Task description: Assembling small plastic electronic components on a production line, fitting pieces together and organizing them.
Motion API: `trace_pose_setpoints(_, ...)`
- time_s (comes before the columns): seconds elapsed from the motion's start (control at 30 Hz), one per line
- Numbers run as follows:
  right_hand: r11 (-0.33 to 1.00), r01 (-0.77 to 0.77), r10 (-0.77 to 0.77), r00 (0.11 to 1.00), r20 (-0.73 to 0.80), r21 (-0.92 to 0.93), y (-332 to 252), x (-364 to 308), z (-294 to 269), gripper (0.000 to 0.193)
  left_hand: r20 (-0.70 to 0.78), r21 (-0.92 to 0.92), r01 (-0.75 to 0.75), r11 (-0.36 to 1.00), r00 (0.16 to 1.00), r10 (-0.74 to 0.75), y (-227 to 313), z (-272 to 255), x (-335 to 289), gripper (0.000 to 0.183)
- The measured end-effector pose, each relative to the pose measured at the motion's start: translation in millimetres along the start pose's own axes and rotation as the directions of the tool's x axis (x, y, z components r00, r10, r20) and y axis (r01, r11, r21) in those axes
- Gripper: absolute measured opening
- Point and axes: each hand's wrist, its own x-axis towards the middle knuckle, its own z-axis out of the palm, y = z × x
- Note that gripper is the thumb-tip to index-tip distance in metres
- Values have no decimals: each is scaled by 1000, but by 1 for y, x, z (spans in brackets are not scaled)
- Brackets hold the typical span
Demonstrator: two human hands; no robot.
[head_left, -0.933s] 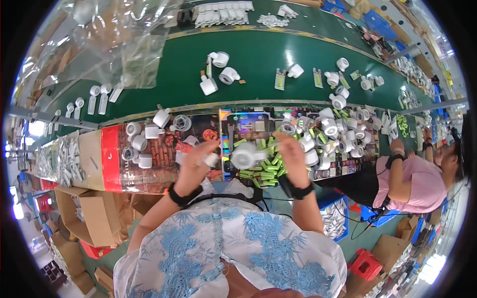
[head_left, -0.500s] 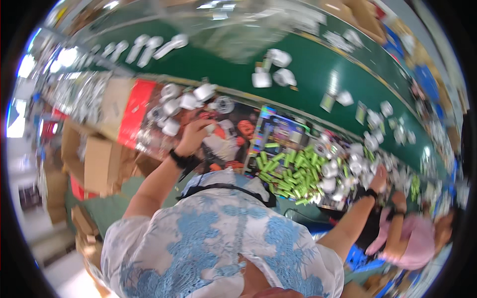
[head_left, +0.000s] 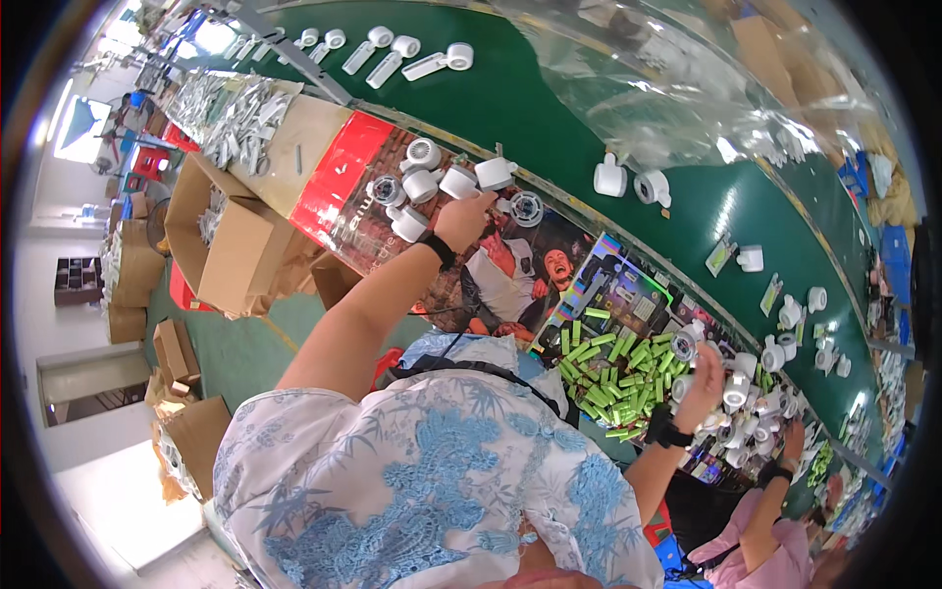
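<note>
My left hand [head_left: 463, 224] is over the poster-covered bench, fingers stretched toward several white fan heads. A round fan head [head_left: 527, 208] with a dark ring lies just right of its fingertips, and a white one [head_left: 496, 174] sits just beyond them. I see nothing in that hand. At the right, my right hand [head_left: 701, 391] has its fingers around a white fan head [head_left: 684, 346], partly covered by the fingers. Beside it on the left is a heap of green cylindrical battery cells [head_left: 618, 378]. More white fan heads [head_left: 736, 391] are piled to its right.
Beyond the bench runs a green conveyor belt [head_left: 549, 128] carrying white handheld fans [head_left: 386, 61] and loose parts. Clear plastic sheeting [head_left: 677, 83] hangs over its far side. Cardboard boxes [head_left: 245, 250] stand at the left. A co-worker in pink [head_left: 765, 540] works at my right.
The whole view has turned and become sharper. My left hand has moved closer to the fan heads on the poster. My right hand has come leftward from the pile to beside the battery cells.
</note>
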Motion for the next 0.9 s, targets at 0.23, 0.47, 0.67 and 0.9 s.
trace_pose_setpoints(0.23, 949, -310, 290, 933, 214, 64, 8, -33, 58, 22, -48, -356, -7, 934, 999, -11, -6, -21, 8, 27)
trace_pose_setpoints(0.47, 968, -213, 244, 924, 296, -133, 25, -41, 96, 14, 169, -785, 376, 493, 895, -413, 26, -41, -29, 19)
trace_pose_setpoints(0.67, 984, 98, -10, 861, 508, -147, 4, -45, 114, 11, 188, -956, 226, 184, 961, -204, 75, -56, -47, 24)
trace_pose_setpoints(0.9, 783, 546, -246, 713, 657, -299, 1, -57, 143, 10, 317, -927, 312, 210, 948, -11, 89, -66, -55, 25)
